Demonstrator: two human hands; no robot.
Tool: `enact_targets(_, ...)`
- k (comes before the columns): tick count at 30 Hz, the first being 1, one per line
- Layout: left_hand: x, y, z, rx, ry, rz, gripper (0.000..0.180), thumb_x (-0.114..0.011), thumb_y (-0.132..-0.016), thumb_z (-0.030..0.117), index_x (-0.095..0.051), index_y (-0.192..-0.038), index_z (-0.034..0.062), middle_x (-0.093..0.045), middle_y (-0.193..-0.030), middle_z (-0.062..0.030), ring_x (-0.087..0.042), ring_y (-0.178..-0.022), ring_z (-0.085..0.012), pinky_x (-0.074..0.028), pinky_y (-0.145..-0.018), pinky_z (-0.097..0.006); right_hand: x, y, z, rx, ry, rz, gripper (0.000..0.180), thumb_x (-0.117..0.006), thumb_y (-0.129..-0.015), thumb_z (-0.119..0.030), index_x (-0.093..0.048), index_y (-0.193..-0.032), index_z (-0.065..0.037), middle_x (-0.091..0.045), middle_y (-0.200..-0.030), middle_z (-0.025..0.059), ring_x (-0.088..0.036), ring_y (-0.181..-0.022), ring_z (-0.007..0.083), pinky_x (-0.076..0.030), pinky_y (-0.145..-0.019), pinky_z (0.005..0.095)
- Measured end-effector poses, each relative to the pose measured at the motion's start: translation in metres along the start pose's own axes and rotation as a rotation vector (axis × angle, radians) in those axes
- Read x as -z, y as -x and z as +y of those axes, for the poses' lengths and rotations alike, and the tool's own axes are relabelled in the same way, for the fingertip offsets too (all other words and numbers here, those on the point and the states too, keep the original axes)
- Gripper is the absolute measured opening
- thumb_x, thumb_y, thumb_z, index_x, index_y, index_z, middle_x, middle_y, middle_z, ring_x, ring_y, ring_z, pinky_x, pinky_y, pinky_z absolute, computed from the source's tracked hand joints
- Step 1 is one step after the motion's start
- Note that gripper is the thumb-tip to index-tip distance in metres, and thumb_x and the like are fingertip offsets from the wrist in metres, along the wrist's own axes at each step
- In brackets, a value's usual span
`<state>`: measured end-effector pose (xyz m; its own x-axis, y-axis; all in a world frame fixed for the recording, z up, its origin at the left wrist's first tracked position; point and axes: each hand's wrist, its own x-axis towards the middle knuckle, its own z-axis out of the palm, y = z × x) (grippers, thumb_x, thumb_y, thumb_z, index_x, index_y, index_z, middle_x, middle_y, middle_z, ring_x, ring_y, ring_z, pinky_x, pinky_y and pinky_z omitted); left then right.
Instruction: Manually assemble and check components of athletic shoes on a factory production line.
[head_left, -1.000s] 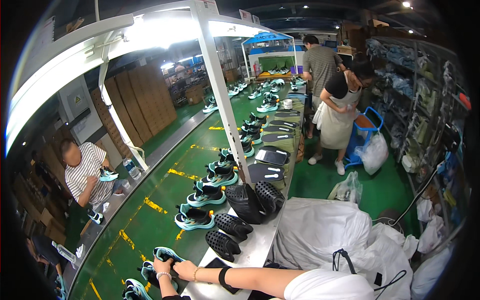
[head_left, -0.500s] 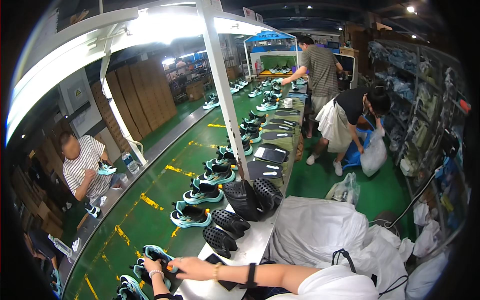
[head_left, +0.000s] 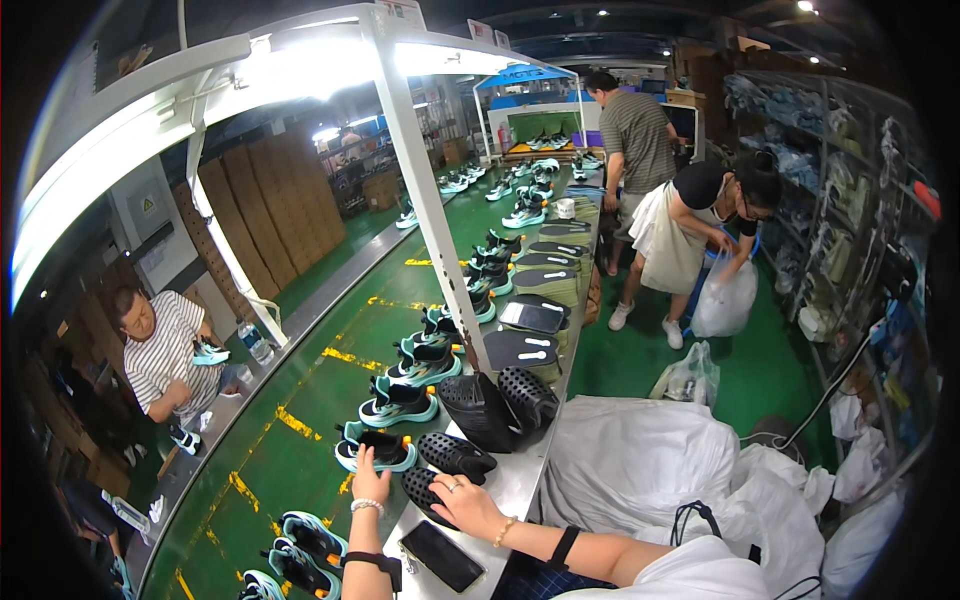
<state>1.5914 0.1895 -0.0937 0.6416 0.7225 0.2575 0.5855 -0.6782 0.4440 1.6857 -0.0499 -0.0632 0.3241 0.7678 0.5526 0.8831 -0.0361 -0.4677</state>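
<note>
My left hand has its fingers stretched toward the near side of a black and aqua sneaker, touching or almost touching it. Beside it, my right hand lies with outstretched fingers over a black perforated clog, covering part of it; no lifting shows. A second perforated clog sits just beyond. Below my left forearm, a loose pair of sneakers rests on the green worktop. A dark phone lies on the pale ledge under my right forearm.
Sneakers line the bench into the distance, with dark insoles along its right edge. A white post rises from the bench. White sacks fill the floor at right. Across the bench, a person handles a sneaker; another bends over a plastic bag.
Both my hands have left the sneakers at the lower left and moved up and right, the left to a sneaker in the row, the right onto a clog. The phone is now uncovered.
</note>
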Motion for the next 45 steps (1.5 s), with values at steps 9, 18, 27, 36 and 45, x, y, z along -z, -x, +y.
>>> enact_targets(9, 0.007, 0.002, 0.023, -0.066, -0.299, -0.085, 0.04, -0.069, -0.075, 0.038, -0.061, -0.102, 0.0091, -0.056, -0.115, -0.0081, -0.062, -0.092, -0.0312, -0.051, -0.078, -0.043, -0.005, 0.0, 0.0, -0.035, -0.002, 0.067, 0.029, -0.068, -0.08, -0.025, -0.057, -0.1, -0.007, -0.055, -0.104, 0.0061, -0.057, -0.091, 0.0245, -0.053, -0.072, 0.0334)
enact_targets(18, 0.062, 0.071, -0.051, 0.11, -0.463, -0.184, 0.033, -0.069, -0.072, 0.043, -0.075, -0.087, 0.0143, -0.06, -0.094, -0.0092, -0.061, -0.088, -0.0293, -0.051, -0.077, -0.042, 0.006, -0.007, -0.008, -0.126, 0.115, -0.091, 0.044, -0.073, -0.076, -0.029, -0.048, -0.102, -0.003, -0.062, -0.093, 0.0147, -0.065, -0.076, 0.0275, -0.055, -0.059, 0.0341)
enact_targets(27, 0.109, 0.105, -0.067, 0.317, 0.417, -0.022, 0.027, -0.074, -0.069, 0.016, -0.065, -0.089, -0.0002, -0.061, -0.092, -0.0113, -0.061, -0.09, -0.0271, -0.049, -0.08, -0.036, 0.011, -0.023, -0.011, -0.185, 0.24, -0.189, 0.049, -0.065, -0.08, -0.046, -0.056, -0.087, 0.001, -0.065, -0.068, 0.0136, -0.067, -0.061, 0.0258, -0.053, -0.053, 0.0351)
enact_targets(36, 0.055, 0.088, -0.178, 0.235, 0.281, 0.45, 0.058, -0.068, -0.079, 0.014, -0.045, -0.13, -0.0022, -0.051, -0.131, -0.0224, -0.053, -0.115, -0.0342, -0.041, -0.092, -0.038, -0.005, -0.089, -0.098, 0.135, -0.101, -0.36, 0.036, -0.071, -0.076, -0.033, -0.063, -0.079, 0.001, -0.064, -0.083, 0.0193, -0.065, -0.082, 0.0347, -0.052, -0.073, 0.0414)
enact_targets(45, 0.073, 0.105, -0.13, 0.407, 0.501, 0.173, 0.047, -0.05, -0.094, 0.038, -0.063, -0.109, -0.0048, -0.067, -0.102, -0.0212, -0.063, -0.096, -0.0298, -0.047, -0.084, -0.038, -0.118, -0.144, -0.12, -0.042, -0.115, -0.79, 0.043, -0.077, -0.062, -0.034, -0.071, -0.086, 0.001, -0.069, -0.083, 0.019, -0.069, -0.08, 0.029, -0.056, -0.074, 0.0376)
